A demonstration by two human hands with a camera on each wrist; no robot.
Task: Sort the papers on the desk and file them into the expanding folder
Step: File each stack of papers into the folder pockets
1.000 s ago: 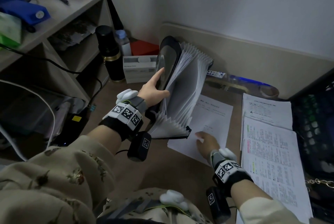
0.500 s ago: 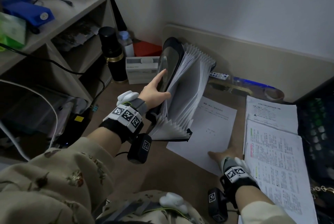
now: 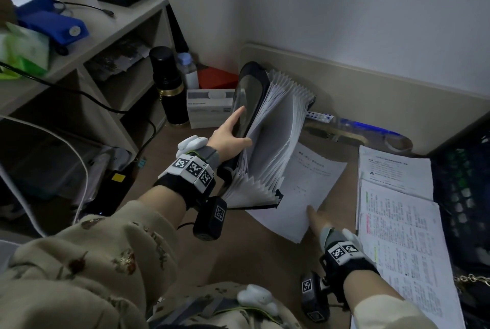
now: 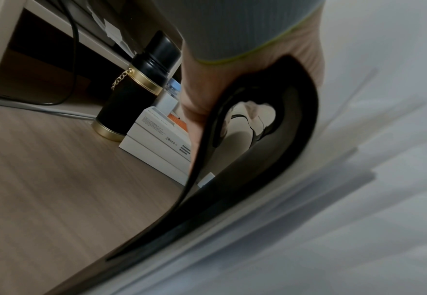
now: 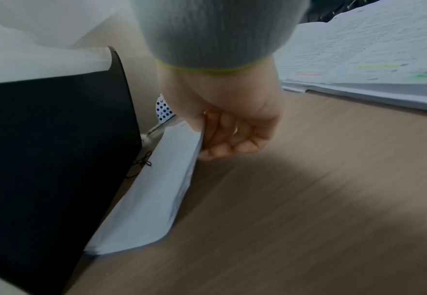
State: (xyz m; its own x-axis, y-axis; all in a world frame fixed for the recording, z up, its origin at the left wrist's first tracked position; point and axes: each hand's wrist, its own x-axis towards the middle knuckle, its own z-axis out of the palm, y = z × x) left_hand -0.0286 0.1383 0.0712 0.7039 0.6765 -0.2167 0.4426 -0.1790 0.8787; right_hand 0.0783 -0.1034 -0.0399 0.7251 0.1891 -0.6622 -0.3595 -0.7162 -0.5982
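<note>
The expanding folder (image 3: 267,143) stands tilted on the desk, its white pockets fanned open. My left hand (image 3: 230,135) grips its black front cover (image 4: 257,179), fingers outside and thumb on the pocket side. A thin stack of printed papers (image 3: 299,196) lies flat just right of the folder, partly under it. My right hand (image 3: 315,220) is at that stack's near right edge. In the right wrist view its fingers (image 5: 232,139) curl under the paper edge (image 5: 156,189), lifting it slightly off the desk beside the folder's black back (image 5: 43,149).
Two more piles of printed pages (image 3: 397,222) lie at the right, beside a black crate (image 3: 466,196). A black and gold flask (image 3: 169,87) and a white box (image 3: 209,108) stand behind the folder. A shelf unit (image 3: 106,36) fills the left.
My right hand slid from the middle of the paper stack to its near right edge and took hold of it. The left hand kept holding the folder open.
</note>
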